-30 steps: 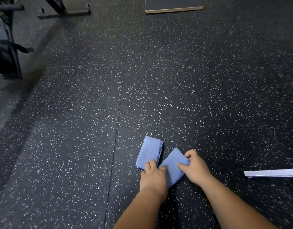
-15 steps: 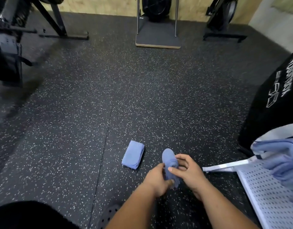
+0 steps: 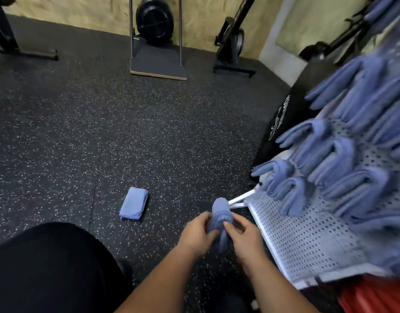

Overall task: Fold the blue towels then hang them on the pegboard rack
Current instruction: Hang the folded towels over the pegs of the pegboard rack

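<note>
Hands: your left hand (image 3: 198,231) and right hand (image 3: 242,233) both grip a folded blue cloth towel (image 3: 220,213), just left of the white perforated pegboard rack (image 3: 296,236).
Speckled dark floor (image 3: 126,132): a second folded blue towel (image 3: 134,203) lies farther left.

I am in a gym. Black speckled rubber flooring (image 3: 104,132) covers the room. Exercise machines stand along the plywood wall (image 3: 81,10): one with a black fan wheel (image 3: 154,21), another on a black steel base (image 3: 234,70). Beside me, a white pegboard rack (image 3: 307,240) carries rows of folded blue towels (image 3: 330,159).
</note>
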